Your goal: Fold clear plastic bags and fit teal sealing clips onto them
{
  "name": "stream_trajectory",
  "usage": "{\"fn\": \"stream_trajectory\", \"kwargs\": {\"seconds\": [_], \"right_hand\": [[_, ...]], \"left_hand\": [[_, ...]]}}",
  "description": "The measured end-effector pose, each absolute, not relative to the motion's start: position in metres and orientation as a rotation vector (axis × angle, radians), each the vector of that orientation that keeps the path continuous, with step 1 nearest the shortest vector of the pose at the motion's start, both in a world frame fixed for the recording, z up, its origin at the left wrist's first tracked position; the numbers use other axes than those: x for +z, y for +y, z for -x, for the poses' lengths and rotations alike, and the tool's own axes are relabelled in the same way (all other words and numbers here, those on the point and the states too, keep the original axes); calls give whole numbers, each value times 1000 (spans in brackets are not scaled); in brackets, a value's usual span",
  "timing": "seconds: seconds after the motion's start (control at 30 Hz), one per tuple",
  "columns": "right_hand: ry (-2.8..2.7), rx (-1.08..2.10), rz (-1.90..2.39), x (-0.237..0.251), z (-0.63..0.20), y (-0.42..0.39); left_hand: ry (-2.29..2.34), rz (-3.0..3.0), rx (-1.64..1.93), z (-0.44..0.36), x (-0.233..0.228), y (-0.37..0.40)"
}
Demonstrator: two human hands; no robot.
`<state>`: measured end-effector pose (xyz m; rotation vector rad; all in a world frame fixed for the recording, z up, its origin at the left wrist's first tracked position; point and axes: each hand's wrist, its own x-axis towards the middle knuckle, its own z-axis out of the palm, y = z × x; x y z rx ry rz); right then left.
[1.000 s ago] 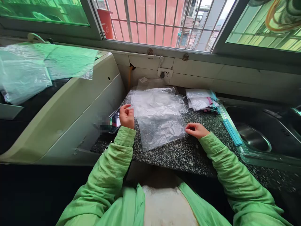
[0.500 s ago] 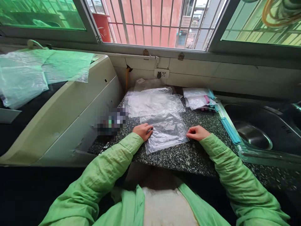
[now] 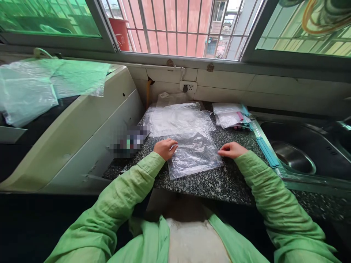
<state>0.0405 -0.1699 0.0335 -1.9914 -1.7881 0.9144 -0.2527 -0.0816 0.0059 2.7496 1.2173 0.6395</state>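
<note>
A clear plastic bag [image 3: 194, 155] lies flat on the speckled dark counter [image 3: 219, 184] in front of me. My left hand [image 3: 165, 148] pinches its upper left corner. At the bag's right edge my right hand [image 3: 231, 149] holds the plastic with curled fingers. Behind the bag lies a pile of more clear bags [image 3: 178, 118]. Both arms wear green sleeves.
A small stack of packets with pink and teal strips [image 3: 233, 118] sits at the back right. A steel sink [image 3: 296, 157] lies to the right, with teal strips [image 3: 267, 151] along its rim. A cream appliance [image 3: 82, 128] with plastic sheets [image 3: 41, 84] stands left. A blurred phone [image 3: 131, 140] lies nearby.
My left hand came down from mid-air to the bag's left side, and the bag was drawn flat on the counter. My right hand rose slightly along the right edge.
</note>
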Motion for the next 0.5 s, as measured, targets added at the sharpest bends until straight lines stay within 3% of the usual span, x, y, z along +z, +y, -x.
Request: {"fn": "stream_trajectory", "kwargs": {"seconds": [0.13,0.5], "right_hand": [[-1612,607,1955,45,-34,-139],[-1719,353,2463,28,-1,-110]], "left_hand": [[1190,-2832,617,236,12,-69],[1134,-2840,360,231,-6,-68]]}}
